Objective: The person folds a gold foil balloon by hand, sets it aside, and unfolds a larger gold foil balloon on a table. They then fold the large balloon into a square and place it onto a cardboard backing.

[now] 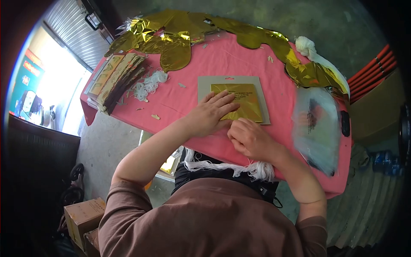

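While the left hand [209, 112] lies palm down with its fingers slightly spread, the things run from the far left inward. On the floor, well to the left of that hand and nearer the body, sits a box [85, 214]. Up on the pink cloth [201, 55], well left of the hand, stands a stack of cards [117, 81] with ragged edges, tilted; between it and the hand lies tangled string [150, 85]. Beyond the hand, toward the far edge, gold foil [175, 53] spreads loosely.

The left hand's fingertips rest on the folded foil [246, 100], which carries dark print and lies on the grey card [263, 100], ahead of both hands. The card has a small slot at its far edge. Just beside the left thumb, the right hand [249, 139] is curled at the near edge of the folded foil; whether its fingertips pinch anything cannot be told.

Under the right wrist, along the near edge of the cloth, a white hank [260, 171] trails leftward. Right of the right hand lie clear bags [317, 128], blurred, with a black object [345, 123] just beyond them. Farther from that hand, more foil [299, 70] reaches toward a white ball [305, 46]; past the cloth, red poles [374, 70] lean at a slant.
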Demonstrator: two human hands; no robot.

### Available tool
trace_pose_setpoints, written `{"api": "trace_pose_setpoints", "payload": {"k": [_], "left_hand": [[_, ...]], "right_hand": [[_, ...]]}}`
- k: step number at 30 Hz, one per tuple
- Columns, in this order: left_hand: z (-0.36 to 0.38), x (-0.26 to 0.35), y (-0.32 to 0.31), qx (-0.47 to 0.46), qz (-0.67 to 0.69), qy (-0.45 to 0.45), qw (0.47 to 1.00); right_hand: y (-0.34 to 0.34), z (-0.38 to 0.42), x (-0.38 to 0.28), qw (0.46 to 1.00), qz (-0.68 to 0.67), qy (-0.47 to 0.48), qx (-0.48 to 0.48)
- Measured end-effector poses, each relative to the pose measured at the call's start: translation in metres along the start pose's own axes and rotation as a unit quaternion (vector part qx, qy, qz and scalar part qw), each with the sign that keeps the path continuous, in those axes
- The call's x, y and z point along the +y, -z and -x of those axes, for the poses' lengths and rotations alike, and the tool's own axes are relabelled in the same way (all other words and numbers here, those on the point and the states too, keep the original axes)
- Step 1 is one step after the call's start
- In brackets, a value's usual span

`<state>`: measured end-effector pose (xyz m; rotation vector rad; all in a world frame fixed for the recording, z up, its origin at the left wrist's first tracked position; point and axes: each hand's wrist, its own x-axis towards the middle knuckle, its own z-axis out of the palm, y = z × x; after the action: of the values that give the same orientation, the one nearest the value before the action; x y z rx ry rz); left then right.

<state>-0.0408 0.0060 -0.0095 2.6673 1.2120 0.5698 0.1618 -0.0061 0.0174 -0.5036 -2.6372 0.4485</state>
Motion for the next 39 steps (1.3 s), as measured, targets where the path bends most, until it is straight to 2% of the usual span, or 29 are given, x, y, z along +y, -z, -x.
{"api": "trace_pose_setpoints", "payload": {"k": [2,3,5,7,9,11,12,14,15,16,18,20,22,24,27,31,34,36,38,39], "left_hand": [[-0.001,0.002,0.000,-0.011,0.013,0.011,1.000],[-0.003,0.003,0.001,-0.007,0.015,0.010,1.000],[-0.002,0.005,0.005,-0.036,0.026,0.024,0.999],[-0.003,0.005,0.005,-0.036,0.031,0.024,0.999],[-0.002,0.005,0.004,-0.041,0.038,0.024,0.998],[-0.002,0.004,0.003,-0.039,0.025,0.024,0.999],[-0.002,0.005,0.003,-0.042,0.029,0.019,0.999],[-0.003,0.006,0.008,-0.039,0.045,0.022,0.998],[-0.002,0.006,0.011,-0.042,0.046,0.018,0.998],[-0.002,0.005,0.014,-0.043,0.080,0.006,0.996],[0.000,0.008,0.022,-0.049,0.115,-0.008,0.992],[0.005,0.016,0.032,-0.002,-0.014,-0.048,0.999],[0.015,0.021,0.039,-0.008,0.010,-0.060,0.998],[0.028,0.031,0.047,-0.012,0.032,-0.067,0.997],[0.045,0.041,0.055,-0.040,0.034,-0.051,0.997],[0.064,0.044,0.054,-0.011,0.070,-0.028,0.997],[0.073,0.044,0.054,0.008,0.088,-0.013,0.996],[0.074,0.042,0.052,0.021,0.099,-0.006,0.995],[0.072,0.041,0.049,0.096,0.092,-0.001,0.991],[0.071,0.041,0.048,0.096,0.093,-0.001,0.991]], "right_hand": [[0.011,0.006,-0.006,0.994,-0.081,0.027,0.068],[0.021,0.013,-0.008,0.995,-0.078,0.026,0.065],[0.048,0.036,-0.016,0.951,-0.287,-0.115,-0.002],[0.086,0.060,-0.022,0.891,-0.405,-0.207,-0.010],[0.116,0.096,-0.020,0.856,-0.431,-0.275,0.080],[0.138,0.124,-0.016,0.842,-0.428,-0.265,0.193],[0.140,0.127,-0.019,0.841,-0.426,-0.270,0.197],[0.144,0.125,-0.018,0.911,-0.312,-0.248,0.108],[0.134,0.122,-0.012,0.948,-0.203,-0.231,0.087],[0.124,0.119,-0.009,0.947,-0.203,-0.234,0.090],[0.106,0.110,-0.007,0.971,0.083,-0.225,0.021],[0.089,0.099,-0.006,0.968,0.077,-0.236,0.023],[0.077,0.092,-0.005,0.967,0.074,-0.244,0.024],[0.069,0.089,-0.004,0.978,0.095,-0.181,0.034],[0.065,0.088,-0.003,0.980,0.117,-0.161,0.010],[0.055,0.088,0.000,0.986,0.083,-0.142,0.017],[0.061,0.095,0.009,0.985,0.068,-0.156,0.010],[0.071,0.093,0.008,0.976,0.061,-0.202,-0.055],[0.071,0.085,-0.001,0.977,0.020,-0.210,-0.040],[0.070,0.081,-0.004,0.976,-0.023,-0.215,-0.026]]}}
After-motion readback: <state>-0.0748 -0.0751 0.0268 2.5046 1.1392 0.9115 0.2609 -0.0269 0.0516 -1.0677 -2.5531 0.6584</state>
